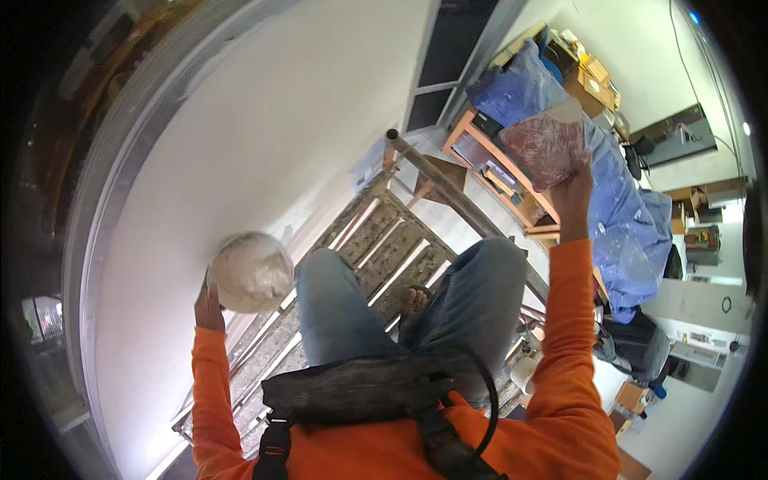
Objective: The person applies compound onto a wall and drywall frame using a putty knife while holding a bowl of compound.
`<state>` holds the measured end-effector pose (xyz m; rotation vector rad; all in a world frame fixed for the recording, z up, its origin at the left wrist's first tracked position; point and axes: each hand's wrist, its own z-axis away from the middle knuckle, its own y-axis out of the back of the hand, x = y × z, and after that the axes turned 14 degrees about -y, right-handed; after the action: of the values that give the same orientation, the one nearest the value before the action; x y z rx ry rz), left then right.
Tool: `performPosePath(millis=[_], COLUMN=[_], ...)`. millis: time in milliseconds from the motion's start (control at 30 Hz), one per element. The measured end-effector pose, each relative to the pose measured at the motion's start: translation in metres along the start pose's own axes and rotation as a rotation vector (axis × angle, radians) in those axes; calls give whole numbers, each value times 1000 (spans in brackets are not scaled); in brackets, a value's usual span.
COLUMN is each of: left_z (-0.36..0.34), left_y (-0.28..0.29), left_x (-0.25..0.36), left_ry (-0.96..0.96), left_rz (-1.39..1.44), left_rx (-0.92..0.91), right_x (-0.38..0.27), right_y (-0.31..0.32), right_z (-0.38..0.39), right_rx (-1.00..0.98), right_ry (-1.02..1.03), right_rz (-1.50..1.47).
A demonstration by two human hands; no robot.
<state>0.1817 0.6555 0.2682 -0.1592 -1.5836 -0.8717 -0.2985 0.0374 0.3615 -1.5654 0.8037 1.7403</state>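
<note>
My left hand is closed on the side of a round bowl of pale, creamy paste, held close to the white wall. Out to the right, my raised right hand grips a flat reddish-brown plate by its lower edge. Whitish scratches and smears cover the plate's face, and a paler strip runs along its upper edge. The plate is apart from the wall and from the bowl. Both forearms are in orange sleeves.
I sit on a slatted, paste-spattered scaffold platform with a metal pipe rail. Below it stands an orange-edged wooden shelf, beside furniture under blue plastic sheeting. A white cup-like container is near my right leg.
</note>
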Motion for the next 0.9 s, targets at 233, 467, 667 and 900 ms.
performPosePath(millis=[233, 467, 667, 900], left_z=[-124, -115, -116, -167], left_y=[-254, -329, -374, -367], left_x=[6, -135, -72, -155], left_ry=[202, 318, -254, -45], left_rz=[278, 180, -377, -732], left_rx=[-440, -750, -912, -600], right_x=[217, 255, 294, 319], right_y=[22, -78, -33, -128], right_z=[77, 121, 174, 133], right_rx=[686, 722, 894, 393], right_ry=[-317, -371, -612, -306], right_rz=[-835, -592, -219, 717])
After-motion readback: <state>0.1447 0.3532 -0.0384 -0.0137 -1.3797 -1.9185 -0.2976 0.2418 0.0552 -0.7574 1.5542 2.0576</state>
